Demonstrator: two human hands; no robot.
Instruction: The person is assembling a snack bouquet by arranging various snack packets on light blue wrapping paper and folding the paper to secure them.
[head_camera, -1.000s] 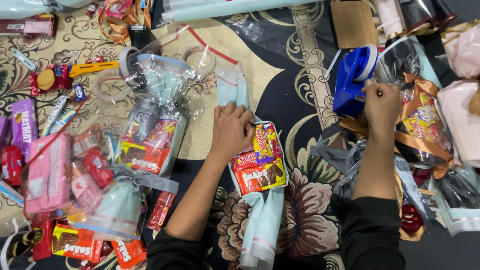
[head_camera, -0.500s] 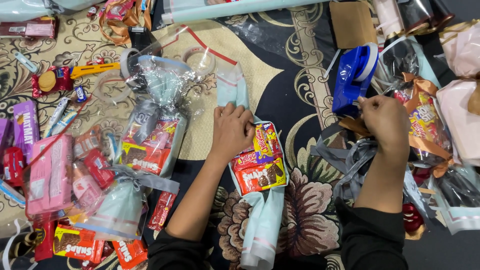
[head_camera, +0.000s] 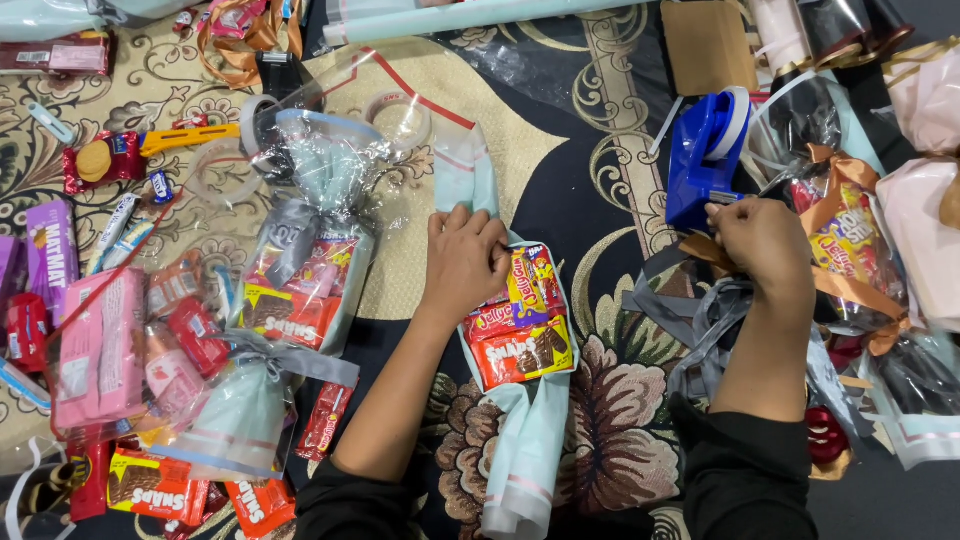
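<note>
two hands at work: left hand, fingers together, presses flat on the pale-blue snack bundle at centre; right hand, at 3 o'clock, fingers pinched at the blue tape dispenser.

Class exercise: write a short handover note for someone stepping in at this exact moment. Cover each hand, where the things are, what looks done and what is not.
Left hand: flat on the snack bundle, pinning its pale blue wrap to the patterned carpet.
Right hand: closed at the blue tape dispenser; what the fingers pinch cannot be seen.
Done: one wrapped bouquet with a grey ribbon lies left of the left hand, another with an orange ribbon lies to the right.
Left: the bundle's wrap is open, with no ribbon. Loose snacks lie at bottom left.
</note>
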